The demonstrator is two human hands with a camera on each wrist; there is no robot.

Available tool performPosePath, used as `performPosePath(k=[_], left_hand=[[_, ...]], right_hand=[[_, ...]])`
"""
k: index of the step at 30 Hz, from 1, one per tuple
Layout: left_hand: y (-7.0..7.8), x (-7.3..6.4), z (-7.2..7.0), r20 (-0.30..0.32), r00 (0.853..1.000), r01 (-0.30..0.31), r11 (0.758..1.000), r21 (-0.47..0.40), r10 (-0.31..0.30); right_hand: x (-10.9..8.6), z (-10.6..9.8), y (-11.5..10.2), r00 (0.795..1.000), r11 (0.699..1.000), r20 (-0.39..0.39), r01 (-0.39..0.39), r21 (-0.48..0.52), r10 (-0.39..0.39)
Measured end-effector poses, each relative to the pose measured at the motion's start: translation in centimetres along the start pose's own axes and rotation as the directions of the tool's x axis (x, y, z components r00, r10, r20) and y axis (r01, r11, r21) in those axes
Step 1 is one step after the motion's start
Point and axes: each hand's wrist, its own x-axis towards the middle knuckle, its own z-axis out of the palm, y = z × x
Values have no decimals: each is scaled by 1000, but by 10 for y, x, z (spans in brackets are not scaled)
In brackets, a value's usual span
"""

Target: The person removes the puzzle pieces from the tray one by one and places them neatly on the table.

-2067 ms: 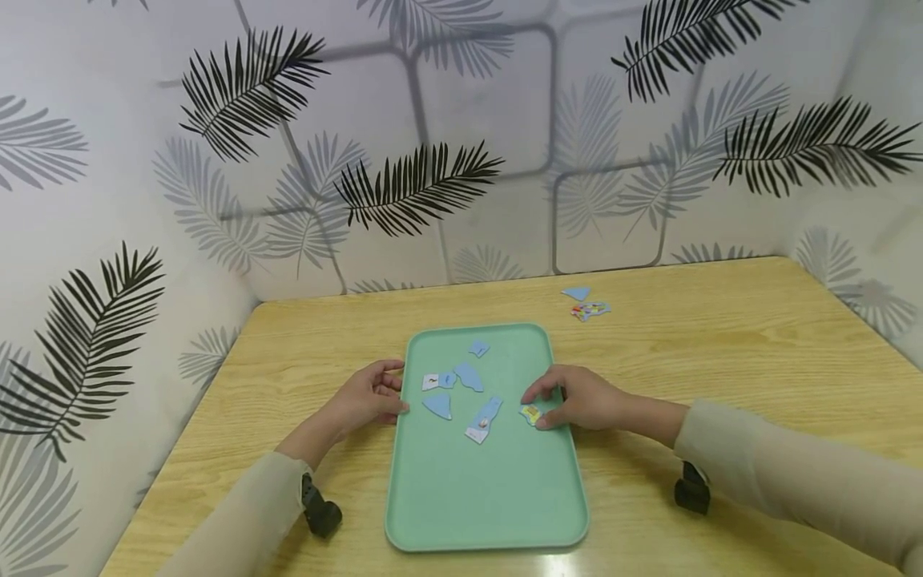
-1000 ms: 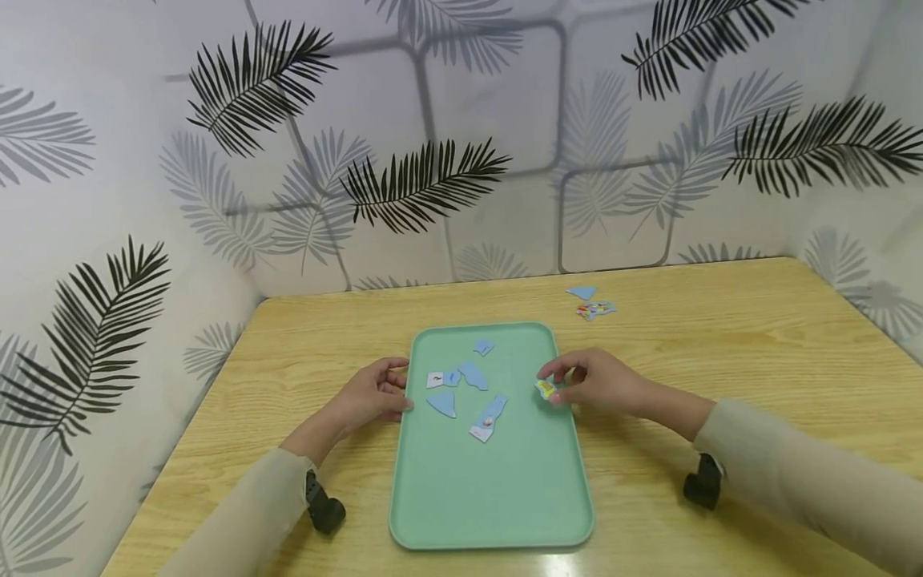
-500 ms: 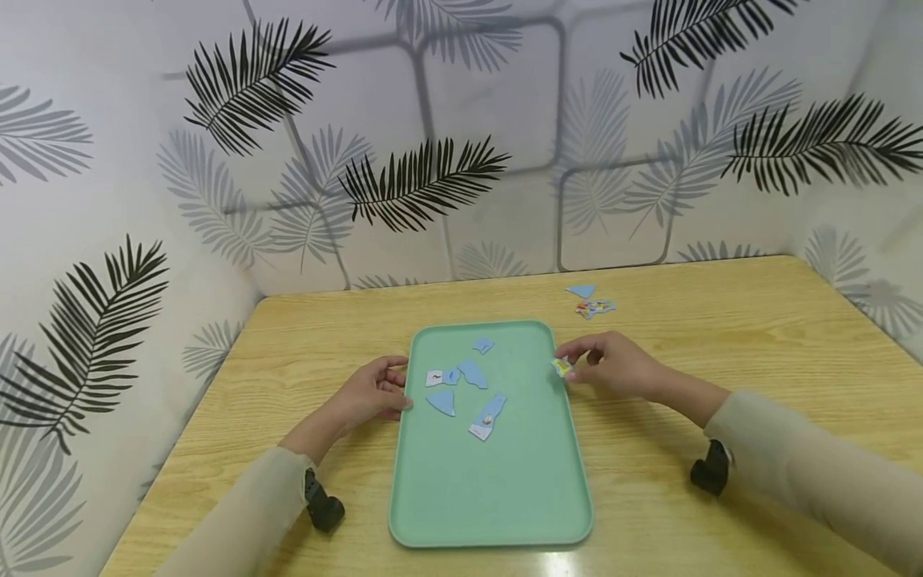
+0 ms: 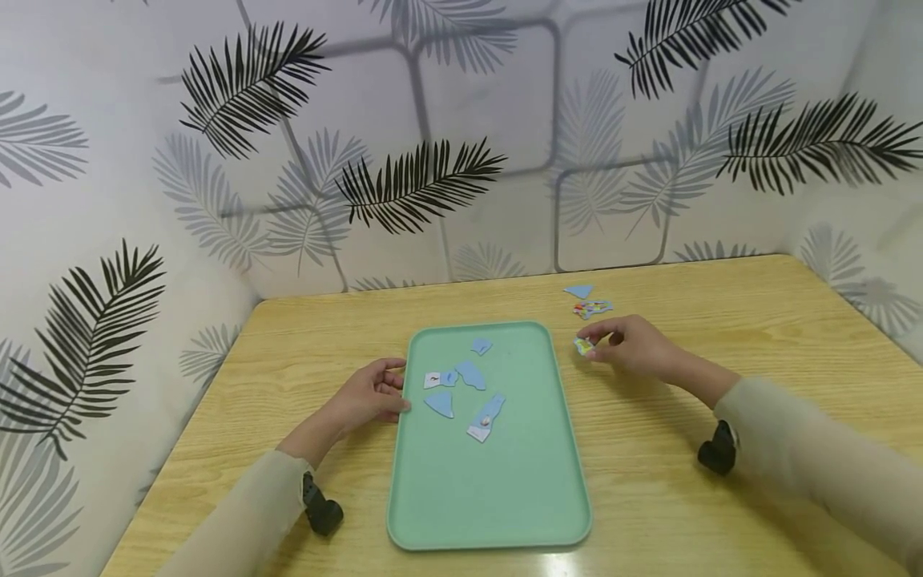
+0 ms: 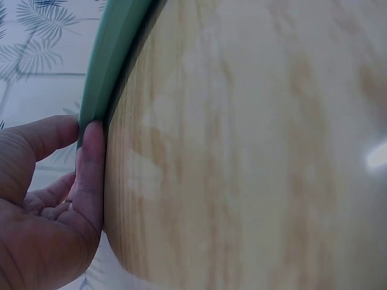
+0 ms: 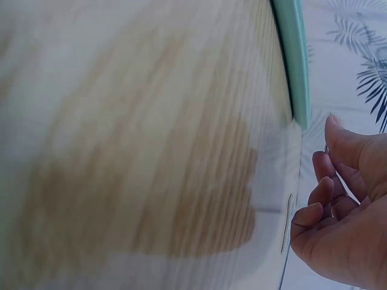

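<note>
My right hand [image 4: 638, 346] pinches a small jigsaw puzzle piece [image 4: 583, 347] with a yellow print, beyond the right rim of a green tray [image 4: 493, 497]. In the right wrist view the piece is only a thin edge between thumb and fingertip. At the tray's left side, my left hand [image 4: 366, 397] holds the rim, its thumb on one side and fingers on the other, as the left wrist view shows. Inside the tray lie several puzzle pieces: a blue-and-white strip [image 4: 486, 418], a triangular blue piece [image 4: 440, 403], a curved blue piece [image 4: 471, 374], a white-and-blue piece [image 4: 433, 380] and a small blue one [image 4: 481, 345].
Behind the tray on the wooden table [image 4: 317, 336], a multicoloured puzzle piece [image 4: 593, 308] and a blue triangular piece [image 4: 579, 291] lie close to my right hand. A leaf-patterned wall [image 4: 497, 224] rises along the table's back edge.
My right hand has lifted the yellow-print puzzle piece from the tray's right side and carried it back and right, past the rim. The left hand stays at the tray's left rim.
</note>
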Motion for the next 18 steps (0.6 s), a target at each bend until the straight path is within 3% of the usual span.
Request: performPosePath(k=[18], left_hand=[[-4,3,0,-18,1000,16,1000,15,-16]], right_hand=[[19,-24,30,993,994,-66,-98,-43,96]])
